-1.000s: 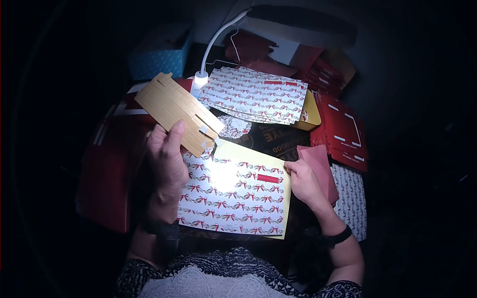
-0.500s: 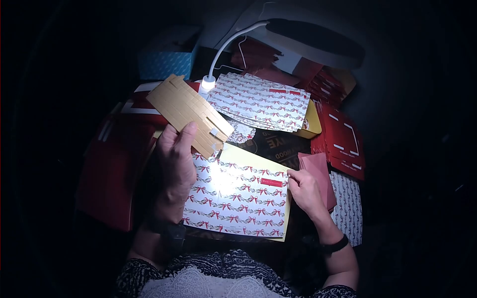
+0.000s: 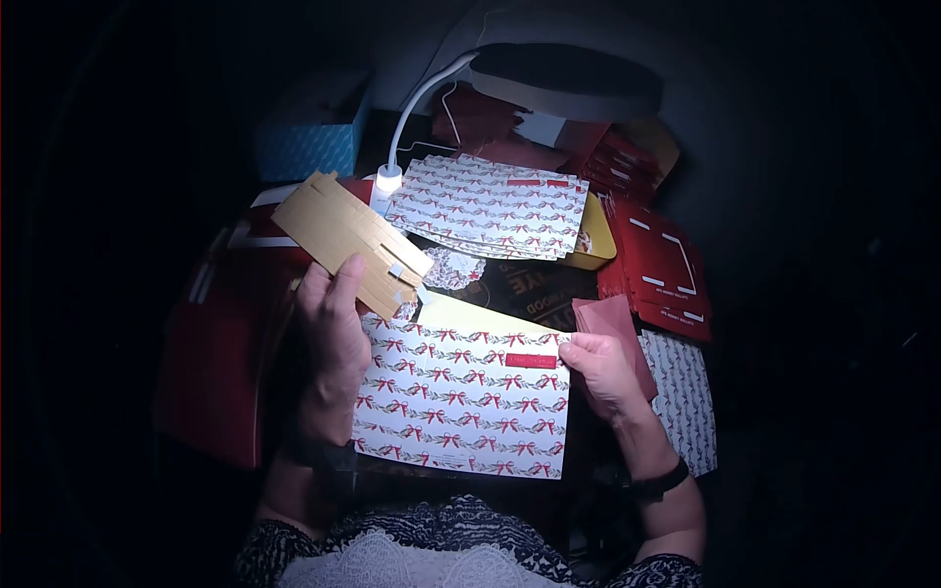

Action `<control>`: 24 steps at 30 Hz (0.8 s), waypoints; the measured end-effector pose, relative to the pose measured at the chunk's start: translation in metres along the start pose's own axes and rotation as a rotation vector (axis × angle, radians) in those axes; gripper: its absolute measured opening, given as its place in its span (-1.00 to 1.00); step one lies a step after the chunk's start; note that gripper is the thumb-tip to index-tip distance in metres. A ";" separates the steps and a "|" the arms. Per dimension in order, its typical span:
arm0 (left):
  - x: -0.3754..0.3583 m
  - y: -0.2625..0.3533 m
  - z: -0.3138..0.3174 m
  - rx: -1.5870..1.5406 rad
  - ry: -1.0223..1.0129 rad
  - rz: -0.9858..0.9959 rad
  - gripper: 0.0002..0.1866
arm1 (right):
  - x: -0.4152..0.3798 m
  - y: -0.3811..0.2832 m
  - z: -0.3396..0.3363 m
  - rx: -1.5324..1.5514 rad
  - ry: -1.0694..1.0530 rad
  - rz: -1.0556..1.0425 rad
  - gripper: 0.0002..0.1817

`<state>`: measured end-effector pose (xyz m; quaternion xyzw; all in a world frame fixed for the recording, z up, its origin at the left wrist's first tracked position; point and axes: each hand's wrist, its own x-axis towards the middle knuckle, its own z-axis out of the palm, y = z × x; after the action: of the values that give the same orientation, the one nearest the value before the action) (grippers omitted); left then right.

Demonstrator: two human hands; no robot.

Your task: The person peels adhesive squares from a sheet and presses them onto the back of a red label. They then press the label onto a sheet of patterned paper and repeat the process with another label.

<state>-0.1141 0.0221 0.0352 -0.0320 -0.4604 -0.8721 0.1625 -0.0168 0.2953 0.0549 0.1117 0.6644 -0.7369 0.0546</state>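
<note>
My left hand is closed around a thin bundle of tan card strips, tilted above the work; a small pale tab shows near its lower right end. Below lies a white printed sheet with rows of red bows and greenery and a red label at its upper right. My right hand pinches that sheet's upper right corner between thumb and fingers. Behind the printed sheet, a pale yellow sheet shows along the upper edge. What else lies under the two sheets is hidden.
A lit white gooseneck lamp stands behind, near a stack of bow-patterned sheets and a yellow tray. Red folded cards are on the right, dark red sheets on the left, and a blue box at the back.
The yellow strip along the printed sheet's right edge is now covered. My right hand's grip at the corner has shifted, thumb now on top. The whole view has shifted slightly.
</note>
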 end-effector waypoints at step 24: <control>0.001 -0.007 0.005 -0.024 0.016 0.003 -0.73 | -0.061 -0.013 0.036 -0.854 -0.011 -1.033 -0.78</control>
<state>-0.1176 0.0294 0.0326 -0.0276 -0.4486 -0.8776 0.1671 0.0358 0.2571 0.0849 -0.2559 0.8654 -0.3414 -0.2627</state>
